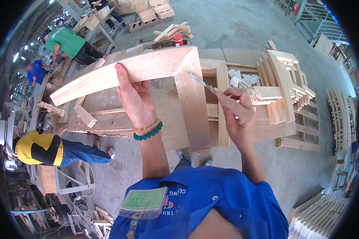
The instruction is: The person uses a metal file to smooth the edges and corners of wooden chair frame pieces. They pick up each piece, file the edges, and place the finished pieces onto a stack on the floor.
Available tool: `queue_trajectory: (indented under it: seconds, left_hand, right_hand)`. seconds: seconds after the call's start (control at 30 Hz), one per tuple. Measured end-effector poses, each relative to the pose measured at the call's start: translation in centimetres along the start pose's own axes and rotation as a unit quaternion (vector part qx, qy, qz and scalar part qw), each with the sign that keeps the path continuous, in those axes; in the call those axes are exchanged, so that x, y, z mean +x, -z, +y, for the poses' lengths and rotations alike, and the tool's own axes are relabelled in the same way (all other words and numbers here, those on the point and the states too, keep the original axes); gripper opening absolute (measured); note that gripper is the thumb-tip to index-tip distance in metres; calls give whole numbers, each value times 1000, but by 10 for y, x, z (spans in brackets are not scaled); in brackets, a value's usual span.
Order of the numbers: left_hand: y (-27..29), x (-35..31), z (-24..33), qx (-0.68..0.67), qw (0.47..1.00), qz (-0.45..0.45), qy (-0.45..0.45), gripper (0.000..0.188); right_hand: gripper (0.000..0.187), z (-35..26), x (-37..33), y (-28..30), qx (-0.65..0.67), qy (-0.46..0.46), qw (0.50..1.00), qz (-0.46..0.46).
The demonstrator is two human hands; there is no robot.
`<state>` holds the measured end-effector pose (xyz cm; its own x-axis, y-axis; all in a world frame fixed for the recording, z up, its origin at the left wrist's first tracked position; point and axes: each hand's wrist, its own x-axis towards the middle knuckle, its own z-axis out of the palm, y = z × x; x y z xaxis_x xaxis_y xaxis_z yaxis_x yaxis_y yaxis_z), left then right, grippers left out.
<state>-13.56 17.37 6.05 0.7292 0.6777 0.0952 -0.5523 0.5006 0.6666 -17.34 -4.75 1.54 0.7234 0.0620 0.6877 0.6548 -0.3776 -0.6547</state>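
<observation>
My left hand [136,102] grips the long arm of an angled wooden piece [155,64], thumb on top and fingers beneath. Its two pale boards meet at a slanted corner joint, the shorter one pointing toward me. In my right hand [237,113] a thin, narrow metal blade [200,81], like a small putty knife, is pinched between thumb and fingers. The blade's tip lies at the shorter board, just below the joint; whether it touches is hard to tell. Behind the piece, a workbench [163,123] carries a wooden frame [222,107].
White scraps [243,79] and stacked angled wooden parts [275,87] sit at the bench's right. A red-lidded container [178,39] stands at the far edge. A person in yellow [40,147] and one in green [68,43] are to the left. A pallet [303,129] is at right.
</observation>
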Motion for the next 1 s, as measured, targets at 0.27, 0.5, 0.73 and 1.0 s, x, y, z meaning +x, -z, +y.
queue_trajectory:
  seconds: [0.27, 0.5, 0.73, 1.0]
  left_hand:
    - [-9, -2, 2, -11, 999, -32, -10, 31]
    - [-14, -6, 3, 16, 999, -35, -37, 32]
    - [-12, -4, 3, 12, 999, -27, -35, 31]
    - [-13, -2, 2, -17, 999, -48, -12, 35]
  right_hand:
    - [44, -20, 19, 2, -164, 110, 980, -10]
    - [41, -17, 20, 0, -162, 108, 981, -13]
    - [37, -18, 20, -6, -156, 96, 983, -11]
    - [33, -15, 23, -3, 28, 28, 999, 35]
